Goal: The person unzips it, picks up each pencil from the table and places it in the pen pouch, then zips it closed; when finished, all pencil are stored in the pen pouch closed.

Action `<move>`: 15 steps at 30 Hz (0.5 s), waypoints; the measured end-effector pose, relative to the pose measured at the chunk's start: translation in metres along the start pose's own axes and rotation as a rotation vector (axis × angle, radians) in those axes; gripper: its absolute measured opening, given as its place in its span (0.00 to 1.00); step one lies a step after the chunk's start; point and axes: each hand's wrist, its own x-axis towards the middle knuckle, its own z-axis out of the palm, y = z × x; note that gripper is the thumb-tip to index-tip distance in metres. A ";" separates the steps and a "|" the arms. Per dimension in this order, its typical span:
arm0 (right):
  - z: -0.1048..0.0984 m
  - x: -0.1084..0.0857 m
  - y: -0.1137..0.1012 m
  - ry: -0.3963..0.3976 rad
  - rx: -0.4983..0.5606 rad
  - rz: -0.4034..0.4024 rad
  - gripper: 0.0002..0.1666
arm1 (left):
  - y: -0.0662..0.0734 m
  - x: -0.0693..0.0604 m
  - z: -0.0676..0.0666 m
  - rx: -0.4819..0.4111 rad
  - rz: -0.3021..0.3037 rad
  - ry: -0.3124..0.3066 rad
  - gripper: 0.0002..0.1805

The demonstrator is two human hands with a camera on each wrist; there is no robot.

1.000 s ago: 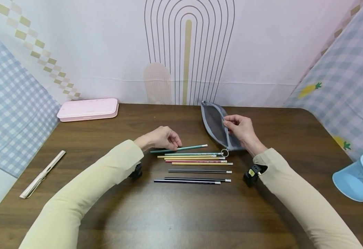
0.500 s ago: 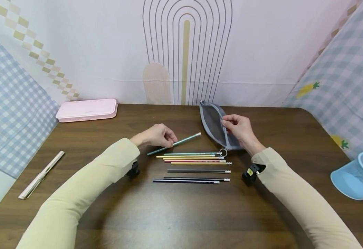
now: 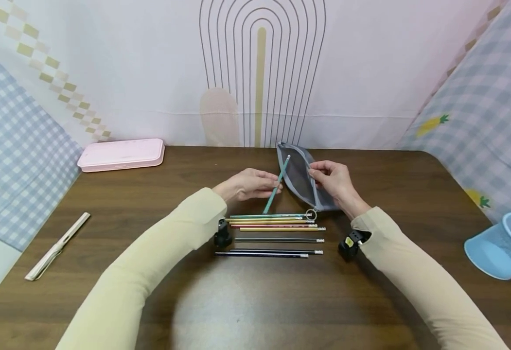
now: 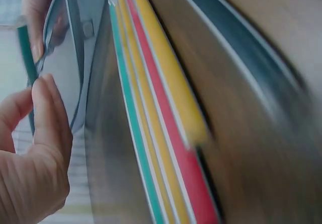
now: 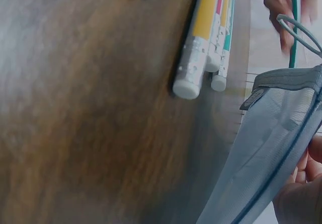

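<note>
My left hand (image 3: 255, 184) pinches a green pencil (image 3: 271, 198) between thumb and fingers. The pencil slants upward, its eraser end over the mouth of a grey mesh zip pouch (image 3: 296, 177). With thumb and fingertips my right hand (image 3: 336, 182) holds the pouch's right edge, and the mouth gapes. A ring (image 3: 310, 214) hangs at the pouch's near end. Just in front lies a row of several pencils, among them a red pencil (image 3: 273, 226) and a yellow pencil (image 4: 171, 68). In the right wrist view, white erasers (image 5: 186, 89) tip the pencils beside the pouch.
Dark pencils (image 3: 279, 240) lie nearer the front of the brown table (image 3: 185, 311). A pink pencil case (image 3: 121, 155) sits at the back left, and a slim beige case (image 3: 58, 247) at the left. On the right, a blue mesh cup (image 3: 502, 245) stands near the checked cloth.
My left hand has lifted the green pencil off the table and carried it right to the pouch, turning it steeper. My right hand has kept its hold on the pouch edge.
</note>
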 end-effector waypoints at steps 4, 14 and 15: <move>0.004 0.000 0.000 -0.004 -0.007 -0.002 0.17 | 0.001 0.013 0.013 -0.182 -0.020 0.061 0.21; 0.007 0.000 0.000 -0.038 -0.025 0.002 0.16 | -0.001 0.026 0.036 -0.334 0.023 0.201 0.27; 0.007 0.000 0.000 -0.043 -0.023 0.000 0.16 | -0.001 0.027 0.039 -0.340 0.030 0.214 0.27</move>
